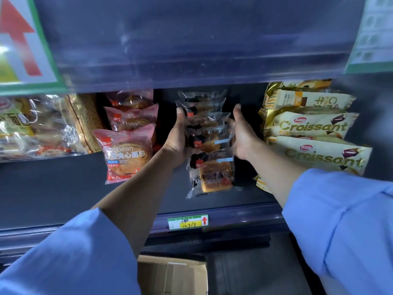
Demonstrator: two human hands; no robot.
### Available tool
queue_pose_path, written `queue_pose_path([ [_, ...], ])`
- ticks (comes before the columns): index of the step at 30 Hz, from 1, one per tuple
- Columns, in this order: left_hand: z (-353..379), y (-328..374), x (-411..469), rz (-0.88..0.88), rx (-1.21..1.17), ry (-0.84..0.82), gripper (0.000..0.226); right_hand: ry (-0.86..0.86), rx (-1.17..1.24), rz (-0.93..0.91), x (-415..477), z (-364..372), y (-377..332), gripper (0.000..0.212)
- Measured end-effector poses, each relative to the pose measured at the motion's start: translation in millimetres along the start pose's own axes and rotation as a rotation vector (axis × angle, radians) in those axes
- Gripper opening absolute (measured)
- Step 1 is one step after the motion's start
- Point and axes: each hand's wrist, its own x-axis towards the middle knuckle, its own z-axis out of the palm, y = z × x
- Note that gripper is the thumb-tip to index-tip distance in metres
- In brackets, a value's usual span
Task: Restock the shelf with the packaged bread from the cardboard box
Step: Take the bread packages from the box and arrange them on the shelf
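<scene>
the step in hand looked like settling a row of packaged bread [210,167] onto the shelf [63,188], in the gap between the red bean packs [125,154] on the left and the croissant packs [314,126] on the right. the left hand [176,143] curled round the row's left side. the right hand [242,135] pressed against its right side, fingers too blurred to tell whether they curled. the next move probably called for letting go without toppling the row, then reaching to the cardboard box [172,275] near, below the shelf. i counted five clear bread packs, three red bean, at least four croissant, one box.
</scene>
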Motion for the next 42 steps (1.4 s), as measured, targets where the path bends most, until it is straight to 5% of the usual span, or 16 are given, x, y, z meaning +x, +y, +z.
queue_pose_path([
  [5, -1, 1, -1, -0.023, 0.003, -0.008, 0.084, 0.044, -0.036, -0.012, -5, 0, -1, 0.082],
  [10, -3, 0, -19, 0.007, -0.063, -0.005, 0.077, 0.176, -0.07, -0.096, 16, -13, 5, 0.138],
  [15, 7, 7, -50, 0.071, 0.003, 0.025, 0.056, 0.279, -0.234, -0.271, -48, 12, -14, 0.066],
  [18, -7, 12, -52, 0.108, 0.085, 0.187, 0.035, 0.308, -0.246, -0.479, -64, 33, -18, 0.05],
  [23, -42, 29, -75, 0.492, 0.454, 0.461, 0.024, 0.282, -0.41, -0.712, -82, 95, -8, 0.037],
  [27, -97, 41, -87, 0.552, 0.524, 0.758, 0.024, 0.088, -0.472, -0.615, -80, 137, 10, 0.014],
  [31, -150, 30, -80, 0.248, 0.367, 0.739, 0.038, 0.022, -0.497, -0.247, -66, 150, 30, 0.062],
  [35, -170, 30, -72, 0.268, 0.083, 0.545, 0.031, 0.007, -0.268, -0.135, -40, 161, 41, 0.076],
  [40, -175, 33, -53, 0.166, 0.027, 0.232, 0.081, 0.002, -0.098, -0.071, 17, 167, 56, 0.136],
  [42, -180, 36, -44, 0.126, 0.061, 0.153, 0.093, -0.035, -0.123, -0.082, 23, 169, 57, 0.138],
])
